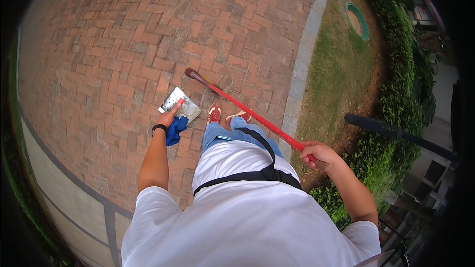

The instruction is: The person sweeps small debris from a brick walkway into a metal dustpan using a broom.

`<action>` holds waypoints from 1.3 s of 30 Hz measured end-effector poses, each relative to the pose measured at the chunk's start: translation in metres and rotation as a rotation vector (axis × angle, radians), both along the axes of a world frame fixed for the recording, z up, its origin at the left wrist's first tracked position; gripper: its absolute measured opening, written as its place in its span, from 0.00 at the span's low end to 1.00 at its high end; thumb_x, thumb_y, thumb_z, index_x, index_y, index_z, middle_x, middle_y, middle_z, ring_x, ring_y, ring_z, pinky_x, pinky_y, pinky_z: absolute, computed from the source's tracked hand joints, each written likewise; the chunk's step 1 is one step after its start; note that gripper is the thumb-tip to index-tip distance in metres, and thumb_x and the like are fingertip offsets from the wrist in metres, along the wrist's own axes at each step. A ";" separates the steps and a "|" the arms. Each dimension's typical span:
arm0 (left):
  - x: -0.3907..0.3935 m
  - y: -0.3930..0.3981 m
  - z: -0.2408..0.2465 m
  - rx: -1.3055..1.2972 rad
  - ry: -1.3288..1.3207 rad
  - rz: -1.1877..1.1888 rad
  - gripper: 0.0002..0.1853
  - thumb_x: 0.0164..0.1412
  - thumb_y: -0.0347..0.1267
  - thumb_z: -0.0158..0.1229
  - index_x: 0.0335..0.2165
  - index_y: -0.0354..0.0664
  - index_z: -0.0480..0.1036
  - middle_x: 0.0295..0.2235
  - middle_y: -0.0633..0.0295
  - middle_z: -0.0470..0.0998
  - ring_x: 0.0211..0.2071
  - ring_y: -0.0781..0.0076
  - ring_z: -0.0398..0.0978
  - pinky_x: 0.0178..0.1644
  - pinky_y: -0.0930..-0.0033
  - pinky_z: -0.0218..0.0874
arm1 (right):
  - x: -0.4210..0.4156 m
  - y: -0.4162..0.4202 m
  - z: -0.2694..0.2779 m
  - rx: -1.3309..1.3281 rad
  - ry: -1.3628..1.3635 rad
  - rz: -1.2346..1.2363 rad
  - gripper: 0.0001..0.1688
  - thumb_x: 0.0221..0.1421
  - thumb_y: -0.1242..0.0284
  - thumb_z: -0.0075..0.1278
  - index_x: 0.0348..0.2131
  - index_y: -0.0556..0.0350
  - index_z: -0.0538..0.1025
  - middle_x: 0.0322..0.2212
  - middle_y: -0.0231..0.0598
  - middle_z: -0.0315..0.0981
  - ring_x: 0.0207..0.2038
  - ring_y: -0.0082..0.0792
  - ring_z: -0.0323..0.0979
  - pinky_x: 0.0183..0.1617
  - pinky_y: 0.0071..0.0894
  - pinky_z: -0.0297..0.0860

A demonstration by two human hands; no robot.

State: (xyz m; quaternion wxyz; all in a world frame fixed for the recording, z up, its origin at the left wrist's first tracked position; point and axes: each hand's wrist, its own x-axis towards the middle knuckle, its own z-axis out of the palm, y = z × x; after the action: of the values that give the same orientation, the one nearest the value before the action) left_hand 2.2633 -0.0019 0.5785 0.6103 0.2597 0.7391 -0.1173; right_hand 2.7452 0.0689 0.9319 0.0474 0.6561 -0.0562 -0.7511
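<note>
My left hand (169, 118) grips the red-tipped handle (180, 101) of a metal dustpan (185, 108), seen almost end-on from above. The pan's silvery surface is stained, and it hides most of the ground beneath it. A crumpled blue cloth or bag (176, 130) hangs at the same hand; how it is held is hidden. On the other side, my right hand (317, 155) is closed around the top end of a red broom handle (256, 118). The broom slants away to the upper left, its dark reddish bristles (190, 72) just beyond the dustpan.
Red herringbone brick paving (178, 26) spreads ahead, under my red shoes (214, 113). A grey stone kerb (300, 70) borders grass (334, 70) with a green ring (358, 20) set in it. Beyond stands a hedge (395, 66). A black rod (374, 125) juts in from the right.
</note>
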 end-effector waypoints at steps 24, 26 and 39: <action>0.001 -0.004 0.005 0.013 0.001 0.065 0.63 0.35 0.76 0.46 0.45 0.22 0.69 0.48 0.36 0.69 0.52 0.50 0.66 0.57 0.62 0.54 | -0.029 0.008 -0.025 0.175 -0.249 0.516 0.08 0.46 0.75 0.49 0.28 0.62 0.69 0.15 0.32 0.63 0.14 0.25 0.62 0.17 0.26 0.59; 0.000 -0.006 -0.001 0.015 0.007 0.059 0.63 0.35 0.76 0.46 0.45 0.21 0.69 0.47 0.36 0.69 0.52 0.50 0.67 0.56 0.62 0.54 | -0.028 0.003 -0.024 0.144 -0.200 0.466 0.09 0.45 0.76 0.49 0.30 0.62 0.69 0.15 0.32 0.63 0.13 0.24 0.61 0.15 0.25 0.59; 0.001 -0.012 -0.011 0.012 0.007 0.104 0.63 0.34 0.75 0.49 0.45 0.21 0.69 0.48 0.36 0.69 0.52 0.50 0.66 0.56 0.63 0.54 | 0.003 0.012 0.043 0.011 0.016 -0.099 0.17 0.48 0.80 0.46 0.41 0.63 0.71 0.15 0.33 0.64 0.10 0.21 0.57 0.12 0.16 0.55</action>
State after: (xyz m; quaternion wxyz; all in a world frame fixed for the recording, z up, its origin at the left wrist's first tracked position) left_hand 2.2640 -0.0138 0.5670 0.6116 0.2241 0.7543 -0.0820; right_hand 2.7484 0.0804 0.9752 0.0071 0.6469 -0.0842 -0.7579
